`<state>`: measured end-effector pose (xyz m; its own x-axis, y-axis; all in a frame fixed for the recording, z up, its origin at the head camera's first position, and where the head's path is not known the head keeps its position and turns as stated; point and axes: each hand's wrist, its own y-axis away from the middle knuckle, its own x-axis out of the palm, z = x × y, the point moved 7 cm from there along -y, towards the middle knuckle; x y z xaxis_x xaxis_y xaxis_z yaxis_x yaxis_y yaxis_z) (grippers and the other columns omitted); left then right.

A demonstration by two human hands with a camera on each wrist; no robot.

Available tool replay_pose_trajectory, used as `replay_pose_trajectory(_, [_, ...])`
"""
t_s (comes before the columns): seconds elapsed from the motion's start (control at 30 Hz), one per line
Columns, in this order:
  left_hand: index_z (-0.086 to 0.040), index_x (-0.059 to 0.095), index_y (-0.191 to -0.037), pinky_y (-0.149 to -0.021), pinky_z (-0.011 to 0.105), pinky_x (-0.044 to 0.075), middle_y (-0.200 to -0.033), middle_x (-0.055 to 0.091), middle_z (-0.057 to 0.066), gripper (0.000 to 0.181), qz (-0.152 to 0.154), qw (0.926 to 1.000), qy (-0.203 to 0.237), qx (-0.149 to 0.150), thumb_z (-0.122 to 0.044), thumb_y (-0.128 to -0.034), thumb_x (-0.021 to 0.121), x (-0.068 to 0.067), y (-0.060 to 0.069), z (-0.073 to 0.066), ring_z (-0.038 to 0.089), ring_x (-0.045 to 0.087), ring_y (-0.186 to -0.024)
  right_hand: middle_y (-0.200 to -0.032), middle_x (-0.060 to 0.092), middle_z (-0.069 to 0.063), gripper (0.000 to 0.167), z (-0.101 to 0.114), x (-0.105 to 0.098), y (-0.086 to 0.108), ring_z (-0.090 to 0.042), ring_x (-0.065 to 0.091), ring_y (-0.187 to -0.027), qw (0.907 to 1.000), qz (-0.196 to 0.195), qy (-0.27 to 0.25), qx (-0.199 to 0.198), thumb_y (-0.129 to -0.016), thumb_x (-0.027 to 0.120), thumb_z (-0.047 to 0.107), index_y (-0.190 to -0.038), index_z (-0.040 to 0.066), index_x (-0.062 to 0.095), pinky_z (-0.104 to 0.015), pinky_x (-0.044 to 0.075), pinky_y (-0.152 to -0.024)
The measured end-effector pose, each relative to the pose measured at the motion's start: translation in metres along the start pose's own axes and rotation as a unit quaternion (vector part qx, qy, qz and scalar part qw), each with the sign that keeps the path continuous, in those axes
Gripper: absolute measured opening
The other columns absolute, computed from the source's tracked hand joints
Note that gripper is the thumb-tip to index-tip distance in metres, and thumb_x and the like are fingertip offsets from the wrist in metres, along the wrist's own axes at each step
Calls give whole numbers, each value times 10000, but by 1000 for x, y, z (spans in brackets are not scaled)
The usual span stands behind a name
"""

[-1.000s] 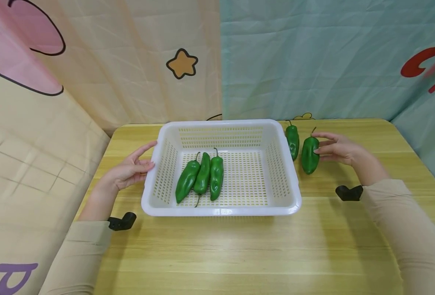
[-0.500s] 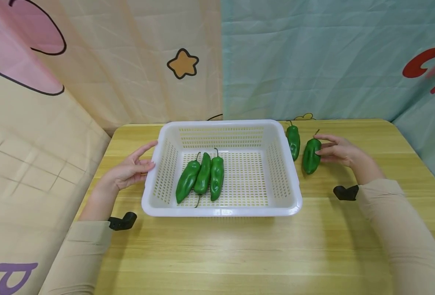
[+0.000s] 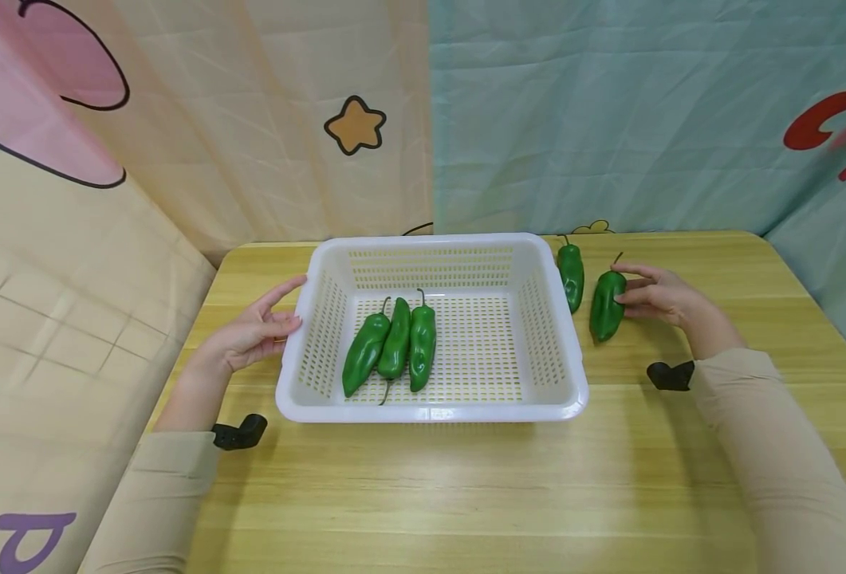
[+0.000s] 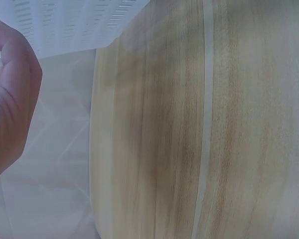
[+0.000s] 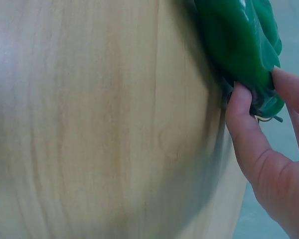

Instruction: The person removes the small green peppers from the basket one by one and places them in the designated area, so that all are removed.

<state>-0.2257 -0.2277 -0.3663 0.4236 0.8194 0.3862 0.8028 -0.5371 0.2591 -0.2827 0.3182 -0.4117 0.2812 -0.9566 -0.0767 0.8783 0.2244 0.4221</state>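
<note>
Just right of the white plastic basket [image 3: 430, 412], my right hand [image 3: 663, 296] pinches a green pepper [image 3: 607, 307] near its stem end, thumb on one side and fingers on the other. The right wrist view shows the thumb [image 5: 244, 112] pressed against the glossy pepper [image 5: 234, 40]; whether it touches the table is hard to tell. Another green pepper [image 3: 570, 277] lies between it and the basket. Three more peppers lie side by side inside the basket, including a middle one [image 3: 395, 343]. My left hand [image 3: 253, 331] touches the basket's left rim with fairly straight fingers.
A light wooden table [image 3: 423, 494] carries everything. Fabric curtains [image 3: 265, 143] stand behind it and at both sides. Black wrist mounts [image 3: 240, 432] stick out below both hands.
The right hand and the pepper it holds have shifted slightly right and toward me, and the pepper's stem end now leans more to the right. The left hand and basket look unmoved.
</note>
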Motion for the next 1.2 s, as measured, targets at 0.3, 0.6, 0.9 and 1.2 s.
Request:
replay_pose_trajectory(0.3, [-207, 73, -1498, -767, 369, 551, -1021, 669, 106, 736, 96, 9999, 76, 24, 53, -939, 475, 0, 0, 1, 234, 658, -921, -1380, 266, -233, 689, -1, -5, -6, -25, 583, -839, 9996, -122, 197, -134, -894, 613, 45, -1469, 242, 287, -247, 535, -765])
replay_pose_trajectory(0.6, [-211, 67, -1496, -766, 358, 552, -1028, 665, 107, 730, 198, 9997, 139, 58, 57, -943, 462, 1, 0, 1, 234, 658, -923, -1401, 207, -210, 724, 4, -9, -10, -5, 578, -825, 9985, -401, 377, -56, -926, 560, 44, -1505, 188, 150, -244, 530, -766])
replay_pose_trajectory(0.9, [-205, 52, -1496, -773, 374, 549, -1036, 664, 115, 742, 268, 9994, 191, 85, 62, -940, 465, 1, 0, 1, 242, 655, -933, -1504, 40, -267, 713, 5, -14, -18, 40, 574, -826, 9986, -479, 130, -185, -952, 507, 52, -1506, 169, 73, -207, 513, -807])
replay_pose_trajectory(1.2, [-205, 50, -1496, -775, 372, 549, -1044, 663, 125, 745, 351, 9990, 255, 133, 74, -939, 458, -1, -1, 2, 246, 653, -938, -1431, 172, -220, 698, 6, -14, -22, 23, 585, -840, 9973, -633, -102, -347, -953, 492, 45, -1508, 188, 92, -216, 509, -837])
